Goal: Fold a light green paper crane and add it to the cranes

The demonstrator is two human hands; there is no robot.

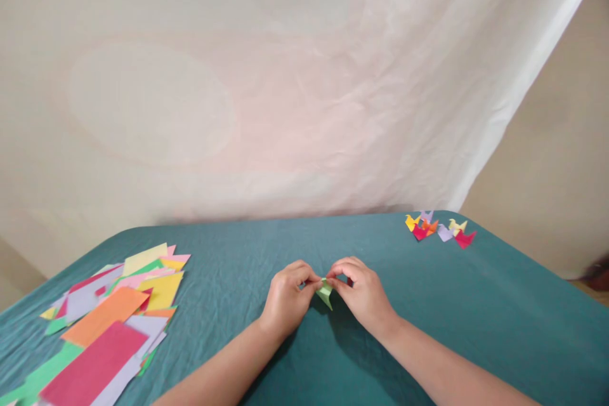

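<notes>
A small light green piece of folded paper (325, 294) is held between my hands, a little above the table, with a pointed end hanging down. My left hand (292, 295) pinches its left side between thumb and fingers. On the other side, the fingertips of my right hand (359, 290) pinch its upper right edge. Fingers cover part of the paper, so its full shape cannot be made out.
A teal cloth covers the table (228, 330). At the left lies a loose pile of coloured paper sheets (95, 355). Several small folded paper birds (465, 239) stand at the far right. A pale sheet (285, 108) hangs behind the table.
</notes>
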